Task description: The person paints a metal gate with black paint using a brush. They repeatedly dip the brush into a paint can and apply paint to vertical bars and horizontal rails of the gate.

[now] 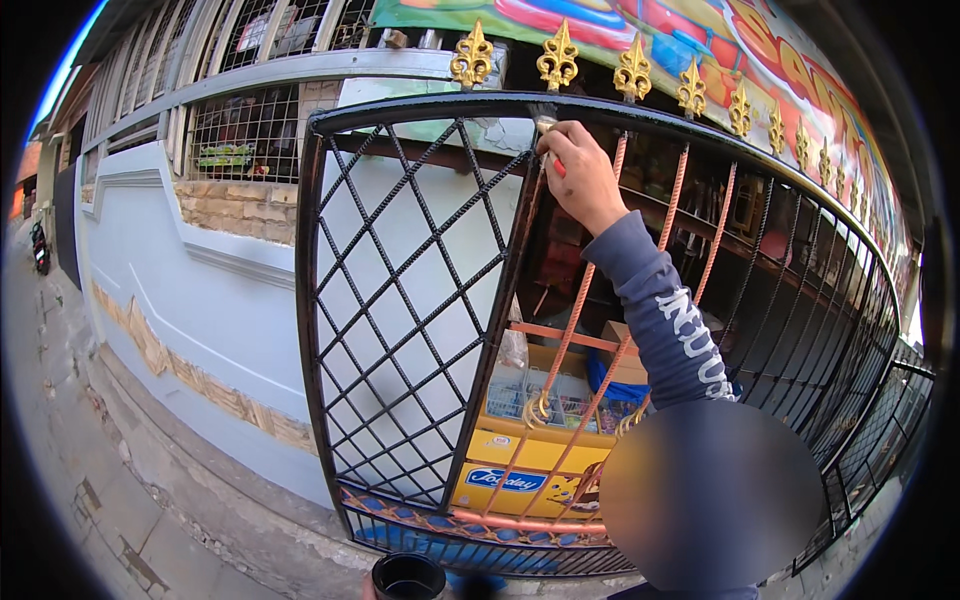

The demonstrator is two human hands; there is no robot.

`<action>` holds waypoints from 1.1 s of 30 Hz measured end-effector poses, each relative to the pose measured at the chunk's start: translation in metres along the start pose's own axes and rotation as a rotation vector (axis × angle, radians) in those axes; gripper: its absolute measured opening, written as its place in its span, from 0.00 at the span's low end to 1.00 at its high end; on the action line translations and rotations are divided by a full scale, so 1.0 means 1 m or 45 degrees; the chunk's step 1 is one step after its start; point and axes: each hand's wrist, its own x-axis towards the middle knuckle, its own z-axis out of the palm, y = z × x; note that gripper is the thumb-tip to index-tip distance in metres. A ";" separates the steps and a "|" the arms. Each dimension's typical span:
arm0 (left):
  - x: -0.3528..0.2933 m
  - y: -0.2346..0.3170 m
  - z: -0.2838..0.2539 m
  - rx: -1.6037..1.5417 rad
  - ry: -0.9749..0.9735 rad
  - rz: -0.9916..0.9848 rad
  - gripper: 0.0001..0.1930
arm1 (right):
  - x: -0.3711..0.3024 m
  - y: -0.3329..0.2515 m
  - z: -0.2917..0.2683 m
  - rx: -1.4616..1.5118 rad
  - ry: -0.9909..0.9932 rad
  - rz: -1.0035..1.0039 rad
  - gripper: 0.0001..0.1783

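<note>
My right hand (pixel 583 178) is raised to the top of a metal window grille (pixel 410 300) and grips a small paintbrush with a red handle (pixel 556 162). Its bristles touch the black top rail beside a twisted bar. The lattice panel on the left is black, and the twisted bars (pixel 578 310) just under my hand are orange. My blue sleeve (pixel 660 320) runs down to the lower right. At the bottom edge my left hand (pixel 368 588) shows only as a sliver, holding a black round can (pixel 408 577).
Gold spear tips (pixel 557 58) line the top of the grille. A yellow chest freezer (pixel 535 455) stands behind the bars. A pale blue wall (pixel 190 290) and concrete pavement (pixel 110 480) lie to the left, and a colourful banner (pixel 700 40) hangs above.
</note>
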 end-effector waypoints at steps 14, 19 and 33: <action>0.007 0.022 -0.013 -0.167 0.010 -0.006 0.59 | 0.013 -0.016 0.040 -0.183 -0.079 0.022 0.10; -0.002 0.021 -0.019 -0.073 0.049 0.002 0.57 | -0.008 -0.028 0.047 -0.039 -0.112 0.028 0.11; -0.003 0.046 -0.024 -0.225 0.049 -0.104 0.56 | -0.039 -0.107 0.027 0.307 -0.075 0.031 0.11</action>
